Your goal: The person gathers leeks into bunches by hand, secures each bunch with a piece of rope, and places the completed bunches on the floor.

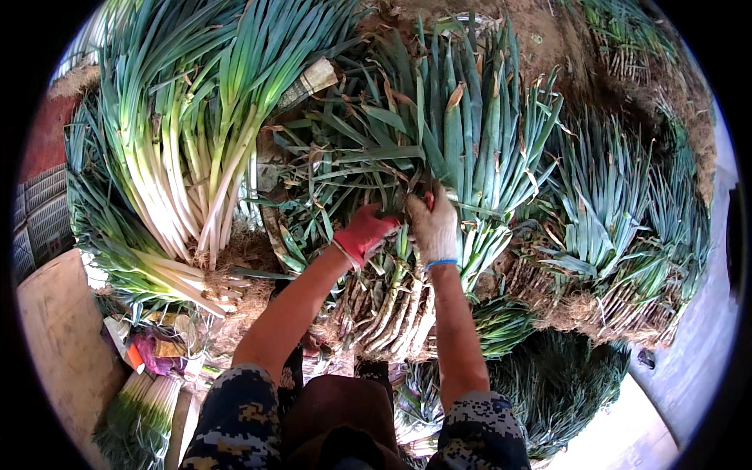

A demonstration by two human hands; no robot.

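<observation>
In front of me lies a bundle of large green onions (478, 117), leaves pointing away and soil-stained stems (392, 309) toward me. My left hand (364, 233), in a red glove, is closed at the left side of the bundle, where leaves meet stems. What its curled fingers hold is too dark to make out. Beside it, my right hand (433, 225), in a whitish glove with a blue cuff, is closed on green onion leaves. A small gap separates the hands. Dry, brownish leaf pieces hang among the green around them.
Cleaner green onions with white stems (176, 180) are piled at left. More untrimmed bundles (599, 196) lie at right, with roots and soil. A dark leafy heap (556, 384) sits near right. Grey plastic crates (43, 211) stand far left; tied green onions (141, 411) lie lower left.
</observation>
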